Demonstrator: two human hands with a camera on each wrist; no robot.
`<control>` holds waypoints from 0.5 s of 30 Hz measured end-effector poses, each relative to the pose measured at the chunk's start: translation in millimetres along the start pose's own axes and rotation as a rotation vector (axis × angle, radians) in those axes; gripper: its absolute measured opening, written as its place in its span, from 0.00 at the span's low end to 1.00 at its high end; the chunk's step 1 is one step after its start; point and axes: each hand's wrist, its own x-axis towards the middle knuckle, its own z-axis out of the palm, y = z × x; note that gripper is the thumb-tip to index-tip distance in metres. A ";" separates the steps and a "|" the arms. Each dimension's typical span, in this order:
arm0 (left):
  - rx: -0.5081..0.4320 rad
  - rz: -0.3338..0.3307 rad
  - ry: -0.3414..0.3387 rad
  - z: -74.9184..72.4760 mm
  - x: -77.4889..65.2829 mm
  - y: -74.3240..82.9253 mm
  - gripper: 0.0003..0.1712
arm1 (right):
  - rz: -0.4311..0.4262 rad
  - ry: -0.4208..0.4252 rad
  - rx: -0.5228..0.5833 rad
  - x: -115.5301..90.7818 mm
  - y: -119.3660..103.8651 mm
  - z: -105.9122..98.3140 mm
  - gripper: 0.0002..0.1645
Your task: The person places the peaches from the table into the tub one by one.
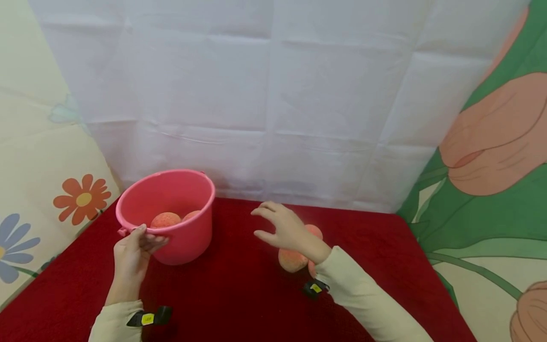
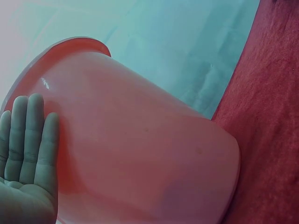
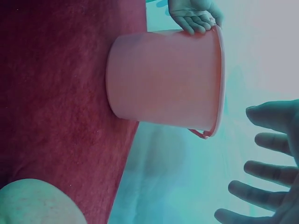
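Note:
A pink bucket stands at the left of the red-covered table, with two peaches visible inside it. My left hand grips the bucket's near rim, thumb over the edge and fingers along the outer wall. In the left wrist view the fingers lie straight beside that wall. To the right of the bucket, my right hand hovers with spread fingers and holds nothing. Below its wrist lie peaches on the cloth, partly hidden by the hand and sleeve. One peach shows at the lower left of the right wrist view.
A red cloth covers the table. Behind it hangs a creased white sheet. Flower-patterned fabric stands at the left and right sides. The bucket's handle hangs at its rim.

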 end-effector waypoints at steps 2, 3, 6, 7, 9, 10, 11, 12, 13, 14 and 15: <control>-0.003 0.001 -0.007 0.2 -0.3 -0.4 0.22 | 0.001 0.005 0.009 -4.2 0.9 -0.6 0.23; -0.002 0.001 -0.008 0.2 -0.4 -0.5 0.22 | 0.003 0.005 0.011 -6.1 1.2 -1.0 0.23; 0.000 0.000 -0.005 0.1 -0.4 -0.2 0.22 | 0.009 0.001 0.018 -11.5 1.9 -2.0 0.23; 0.001 0.000 -0.003 0.0 -0.3 0.1 0.21 | 0.014 -0.004 0.019 -13.0 2.3 -2.2 0.23; 0.001 0.000 0.000 -0.3 -0.2 0.3 0.21 | 0.020 -0.015 0.019 -16.5 2.9 -2.7 0.23; -0.001 0.001 -0.001 -0.5 -0.1 0.3 0.21 | 0.024 -0.023 0.019 -18.4 3.3 -2.9 0.24; 0.002 0.003 -0.001 -0.7 0.0 0.2 0.22 | 0.028 -0.030 0.018 -20.3 3.7 -3.1 0.24; 0.001 0.005 -0.003 -0.9 0.1 0.2 0.22 | 0.033 -0.038 0.013 -22.2 4.1 -3.3 0.24; 0.001 0.007 -0.005 -1.0 0.2 0.1 0.22 | 0.038 -0.045 0.014 -23.9 4.7 -3.3 0.24; 0.002 0.010 -0.007 -1.2 0.2 -0.1 0.22 | 0.042 -0.051 0.012 -25.7 5.0 -3.7 0.24; 0.003 0.012 -0.008 -1.2 0.4 -0.2 0.22 | 0.047 -0.058 0.010 -27.4 5.3 -3.9 0.24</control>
